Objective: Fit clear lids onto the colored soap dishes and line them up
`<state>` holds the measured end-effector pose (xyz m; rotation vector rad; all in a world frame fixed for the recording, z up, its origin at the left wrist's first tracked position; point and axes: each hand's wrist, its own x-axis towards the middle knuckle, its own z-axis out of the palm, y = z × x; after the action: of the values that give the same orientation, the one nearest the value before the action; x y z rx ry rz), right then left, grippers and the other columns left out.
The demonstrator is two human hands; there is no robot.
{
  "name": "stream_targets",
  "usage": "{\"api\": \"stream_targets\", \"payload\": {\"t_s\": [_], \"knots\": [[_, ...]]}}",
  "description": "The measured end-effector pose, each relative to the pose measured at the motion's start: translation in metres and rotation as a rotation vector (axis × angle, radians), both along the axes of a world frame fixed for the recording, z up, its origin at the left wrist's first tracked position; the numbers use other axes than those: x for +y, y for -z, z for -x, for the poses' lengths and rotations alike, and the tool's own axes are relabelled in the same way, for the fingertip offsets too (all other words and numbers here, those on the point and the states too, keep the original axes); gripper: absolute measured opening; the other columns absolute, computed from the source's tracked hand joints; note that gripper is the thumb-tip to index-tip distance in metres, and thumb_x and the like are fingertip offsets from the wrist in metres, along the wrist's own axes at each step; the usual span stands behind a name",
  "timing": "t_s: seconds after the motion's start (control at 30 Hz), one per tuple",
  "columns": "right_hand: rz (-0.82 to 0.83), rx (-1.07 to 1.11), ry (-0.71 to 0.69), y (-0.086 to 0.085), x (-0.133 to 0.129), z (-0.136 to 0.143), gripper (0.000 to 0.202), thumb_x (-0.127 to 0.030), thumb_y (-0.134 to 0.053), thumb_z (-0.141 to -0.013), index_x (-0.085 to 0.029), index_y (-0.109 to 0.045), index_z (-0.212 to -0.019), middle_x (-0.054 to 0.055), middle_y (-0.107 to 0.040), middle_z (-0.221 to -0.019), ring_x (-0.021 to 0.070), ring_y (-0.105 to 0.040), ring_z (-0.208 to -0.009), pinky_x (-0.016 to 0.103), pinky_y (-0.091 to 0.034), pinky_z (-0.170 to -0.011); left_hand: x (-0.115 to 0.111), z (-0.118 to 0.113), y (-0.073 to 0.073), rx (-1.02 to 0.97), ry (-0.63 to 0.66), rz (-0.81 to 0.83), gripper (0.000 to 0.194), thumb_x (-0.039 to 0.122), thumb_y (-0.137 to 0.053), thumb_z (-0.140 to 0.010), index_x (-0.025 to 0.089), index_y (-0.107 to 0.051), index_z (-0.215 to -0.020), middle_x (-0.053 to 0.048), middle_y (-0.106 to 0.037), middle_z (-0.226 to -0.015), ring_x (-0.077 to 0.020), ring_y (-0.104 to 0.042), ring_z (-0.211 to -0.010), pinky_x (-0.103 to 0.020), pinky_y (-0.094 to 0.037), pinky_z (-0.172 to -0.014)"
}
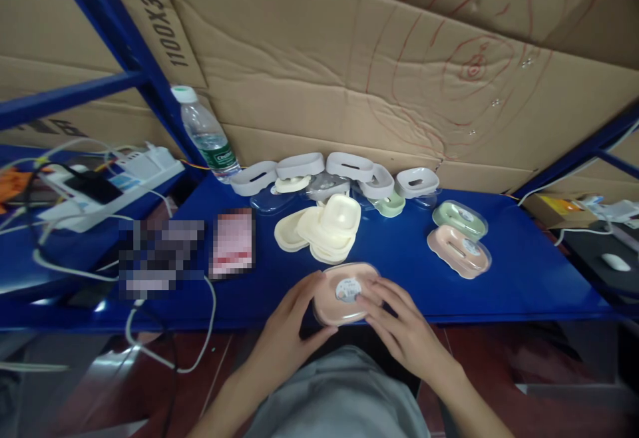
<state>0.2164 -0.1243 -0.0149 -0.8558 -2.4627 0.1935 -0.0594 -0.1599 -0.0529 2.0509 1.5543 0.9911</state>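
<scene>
At the front edge of the blue table I hold a pink soap box (pixel 329 298) with a clear cover and a round white label (pixel 348 289) on top. My left hand (pixel 294 318) grips its left side, thumb at the near edge and fingers at the far edge. My right hand (pixel 402 325) holds the right side, its fingertips on the cover beside the label. Just beyond lie several stacked cream soap box pieces (pixel 329 228). To the right, a pink soap box (pixel 456 251) and a green soap box (pixel 459 219) sit together, both with clear covers.
Several pale grey soap box trays (pixel 349 166) line the back, with clear covers (pixel 272 200) among them. A water bottle (pixel 210 135) stands at the back left. Two blurred-out items, a power strip (pixel 144 168) and cables are left; cardboard (pixel 309 58) walls the back.
</scene>
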Motion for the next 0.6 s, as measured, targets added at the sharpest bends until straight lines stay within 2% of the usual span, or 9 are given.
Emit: {"api": "stream_targets", "payload": {"t_s": [0.17,0.3,0.4,0.5,0.6], "knots": [[-0.038,-0.016,0.017,0.008,-0.002,0.001,0.049,-0.027,-0.064,-0.103,-0.025,-0.056,-0.152,0.013,-0.059,-0.152,0.0326,-0.042,-0.152,0.06,-0.048,-0.119,0.001,0.0,-0.002,0.028,0.016,-0.013,0.077,0.035,-0.075,-0.093,0.035,-0.036,-0.159,-0.01,-0.057,-0.156,-0.0299,-0.059,-0.141,-0.049,-0.053,-0.115],[-0.038,0.025,0.034,0.008,0.001,-0.011,0.041,-0.023,-0.061,-0.105,-0.027,-0.061,-0.146,0.011,-0.062,-0.146,0.0307,-0.04,-0.154,0.055,-0.051,-0.118,-0.001,0.0,-0.003,0.107,0.08,-0.025,0.081,0.035,-0.07,-0.097,0.036,-0.027,-0.165,-0.011,-0.05,-0.163,-0.0307,-0.055,-0.145,-0.049,-0.054,-0.114],[-0.09,0.03,0.165,0.01,-0.002,-0.037,0.045,-0.022,-0.063,-0.103,-0.029,-0.059,-0.147,0.01,-0.063,-0.144,0.0314,-0.047,-0.148,0.054,-0.054,-0.113,-0.002,0.001,-0.003,0.152,0.079,-0.049,0.075,0.034,-0.064,-0.1,0.037,-0.027,-0.165,-0.01,-0.045,-0.166,-0.03,-0.054,-0.147,-0.048,-0.056,-0.112],[-0.19,0.029,0.369,0.016,-0.004,-0.072,0.046,-0.024,-0.066,-0.101,-0.031,-0.061,-0.146,0.011,-0.065,-0.139,0.0339,-0.055,-0.138,0.056,-0.054,-0.109,0.0,0.004,-0.005,0.174,0.073,-0.081,0.064,0.034,-0.058,-0.103,0.037,-0.034,-0.163,-0.007,-0.049,-0.164,-0.0268,-0.058,-0.143,-0.044,-0.058,-0.11],[-0.274,-0.028,0.573,0.019,0.002,-0.102,0.041,-0.032,-0.07,-0.099,-0.03,-0.066,-0.14,0.012,-0.067,-0.133,0.0357,-0.061,-0.124,0.057,-0.054,-0.101,0.009,0.006,-0.008,0.21,0.091,-0.163,0.055,0.034,-0.057,-0.104,0.037,-0.044,-0.157,-0.006,-0.054,-0.158,-0.0257,-0.063,-0.136,-0.042,-0.059,-0.108]]}}
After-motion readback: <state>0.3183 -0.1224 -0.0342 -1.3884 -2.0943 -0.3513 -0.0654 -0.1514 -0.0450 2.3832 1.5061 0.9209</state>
